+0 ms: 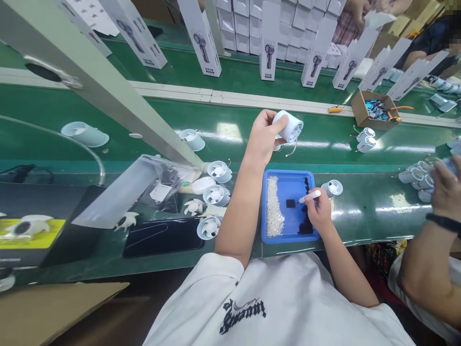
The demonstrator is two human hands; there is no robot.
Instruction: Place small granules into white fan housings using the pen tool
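My left hand (pixel 264 137) is raised over the green belt and grips a white cylindrical fan housing (pixel 290 127) with a thin wire hanging below it. My right hand (pixel 319 209) rests on the blue tray (pixel 288 180), fingers closed round a white pen-like tool (pixel 310 195) whose tip points at the small black squares (pixel 290 203) in the tray. A strip of tiny clear parts (pixel 274 211) lies along the tray's left side. A white fan housing (pixel 332 187) sits just right of the tray.
Several white fan housings and impellers (pixel 215 194) lie left of my left arm beside a plastic bag (pixel 163 185). White product boxes (pixel 269 48) stand along the far belt. A cardboard box (pixel 374 109) sits far right. Another person's hand (pixel 446 187) works at the right.
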